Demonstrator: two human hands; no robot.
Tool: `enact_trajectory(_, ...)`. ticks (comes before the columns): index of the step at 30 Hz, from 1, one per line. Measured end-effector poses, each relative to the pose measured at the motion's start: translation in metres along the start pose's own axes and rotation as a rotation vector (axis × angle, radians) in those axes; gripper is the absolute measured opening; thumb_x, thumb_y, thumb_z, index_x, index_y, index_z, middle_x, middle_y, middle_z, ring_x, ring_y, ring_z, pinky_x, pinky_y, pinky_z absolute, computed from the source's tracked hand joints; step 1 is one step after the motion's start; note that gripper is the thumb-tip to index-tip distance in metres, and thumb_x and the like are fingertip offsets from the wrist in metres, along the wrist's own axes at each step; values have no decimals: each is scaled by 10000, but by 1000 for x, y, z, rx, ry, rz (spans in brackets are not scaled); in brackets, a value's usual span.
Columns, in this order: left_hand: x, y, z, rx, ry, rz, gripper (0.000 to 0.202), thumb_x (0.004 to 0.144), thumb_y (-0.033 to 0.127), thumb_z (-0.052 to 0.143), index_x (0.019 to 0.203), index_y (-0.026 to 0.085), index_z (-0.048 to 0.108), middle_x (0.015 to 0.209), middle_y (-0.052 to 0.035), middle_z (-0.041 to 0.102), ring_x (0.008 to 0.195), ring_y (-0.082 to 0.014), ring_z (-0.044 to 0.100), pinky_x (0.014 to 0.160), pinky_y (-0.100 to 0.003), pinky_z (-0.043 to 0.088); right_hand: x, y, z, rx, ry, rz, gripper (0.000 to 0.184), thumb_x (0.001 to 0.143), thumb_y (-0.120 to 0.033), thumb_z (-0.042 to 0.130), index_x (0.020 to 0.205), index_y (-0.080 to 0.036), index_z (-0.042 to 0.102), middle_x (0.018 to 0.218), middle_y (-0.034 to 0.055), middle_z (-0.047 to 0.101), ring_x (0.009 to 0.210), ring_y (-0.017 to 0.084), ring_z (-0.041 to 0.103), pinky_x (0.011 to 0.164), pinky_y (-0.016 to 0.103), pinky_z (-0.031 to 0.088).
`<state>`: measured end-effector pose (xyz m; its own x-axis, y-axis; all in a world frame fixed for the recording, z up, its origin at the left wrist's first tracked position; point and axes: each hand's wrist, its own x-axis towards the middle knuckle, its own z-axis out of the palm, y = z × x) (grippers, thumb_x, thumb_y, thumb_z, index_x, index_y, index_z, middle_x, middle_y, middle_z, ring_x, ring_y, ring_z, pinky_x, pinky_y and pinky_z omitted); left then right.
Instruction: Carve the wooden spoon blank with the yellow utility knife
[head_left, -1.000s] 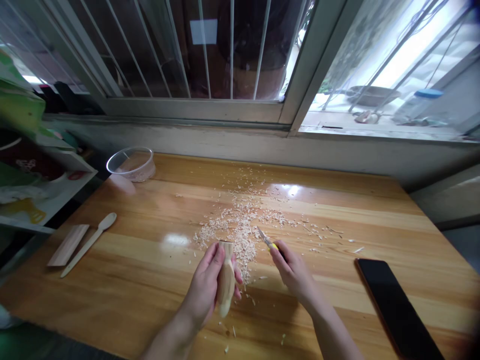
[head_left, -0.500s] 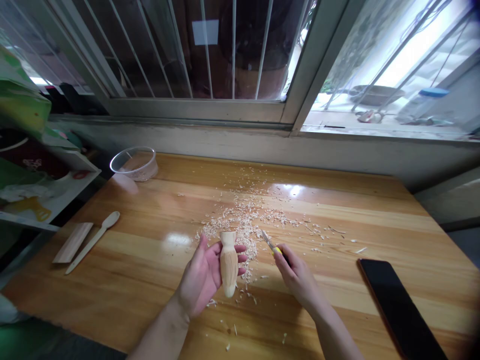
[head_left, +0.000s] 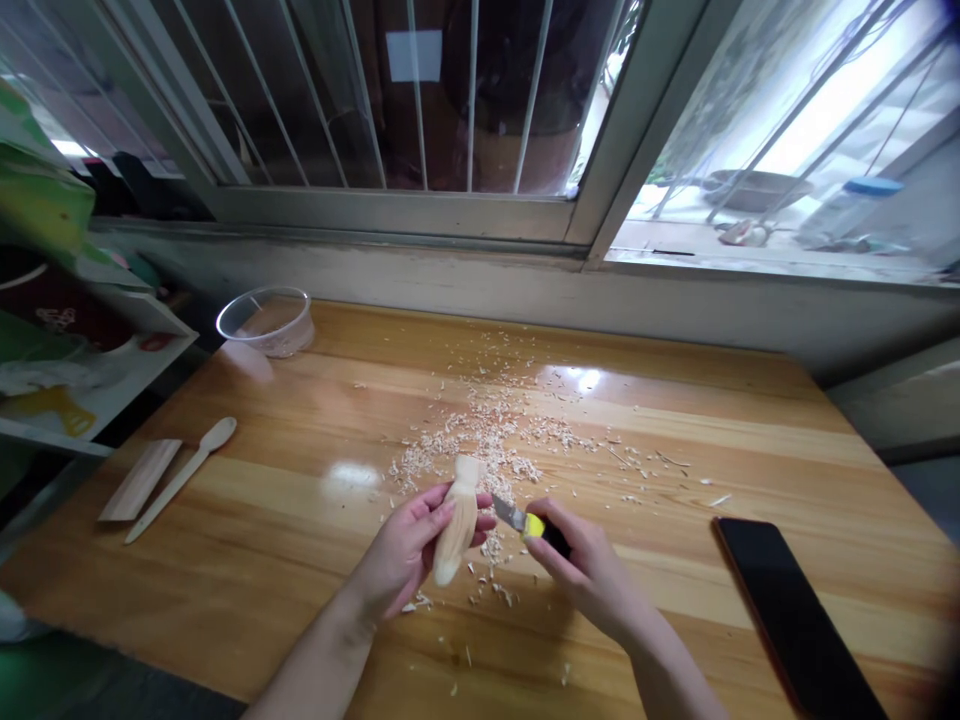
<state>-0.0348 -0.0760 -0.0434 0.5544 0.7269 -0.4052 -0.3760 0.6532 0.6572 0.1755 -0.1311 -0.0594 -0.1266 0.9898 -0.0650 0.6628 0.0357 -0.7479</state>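
My left hand (head_left: pixel 405 555) is wrapped round a pale carved wooden piece (head_left: pixel 459 515), holding it tilted above the wooden table (head_left: pixel 300 560), narrow end away from me. My right hand (head_left: pixel 581 565) grips a small knife (head_left: pixel 525 521) with a yellow and black handle. Its blade points left and reaches the side of the wooden piece. A heap of wood shavings (head_left: pixel 487 435) lies on the table just beyond both hands.
A clear plastic bowl (head_left: pixel 265 321) stands at the table's far left. A wooden spoon (head_left: pixel 182 478) and a flat wooden slat (head_left: pixel 140 479) lie at the left edge. A black phone (head_left: pixel 795 615) lies at the near right. A barred window runs along the back.
My left hand has closed round the wooden piece and tilted it to the right. My right hand has brought the knife left until the blade meets the wood.
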Motion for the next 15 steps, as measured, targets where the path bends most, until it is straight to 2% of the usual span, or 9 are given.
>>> enact_trajectory(2, -2, -2, 1, 70, 34, 30, 321, 838, 289, 610, 1121, 145, 560, 905, -81, 691, 743, -197, 675, 650, -331, 565, 0, -9, -2, -71, 2, -50, 297, 913, -480, 406, 915, -217, 544, 707, -10, 582, 597, 126, 506, 553, 220, 373)
enact_trajectory(5, -8, -2, 2, 156, 54, 57, 437, 812, 400, 615, 1168, 182, 485, 758, -35, 651, 591, -162, 613, 460, -260, 510, 2, -18, -3, -158, 57, -120, 359, 915, -521, 392, 937, -206, 562, 736, 19, 619, 608, 138, 542, 561, 230, 384)
enact_trajectory(9, -16, 1, 6, 208, 31, 75, 439, 790, 403, 635, 1118, 156, 482, 665, 2, 600, 538, -86, 505, 480, -178, 413, 4, -25, 0, -213, 83, -192, 432, 911, -571, 360, 932, -196, 575, 731, 34, 626, 597, 146, 553, 552, 237, 386)
enact_trajectory(12, -19, 0, 10, 311, 11, 83, 492, 773, 431, 648, 1133, 172, 435, 571, 61, 516, 462, -61, 408, 433, -162, 338, 5, -31, 2, -225, 59, -219, 434, 919, -567, 346, 922, -199, 577, 719, 27, 616, 591, 143, 551, 540, 230, 371)
enact_trajectory(15, -21, -4, 14, 385, 36, 83, 510, 773, 443, 646, 1153, 211, 397, 564, 88, 469, 426, -52, 347, 395, -161, 276, 6, -36, 2, -231, 52, -223, 438, 924, -566, 334, 921, -202, 578, 711, 24, 618, 578, 135, 549, 528, 222, 359)
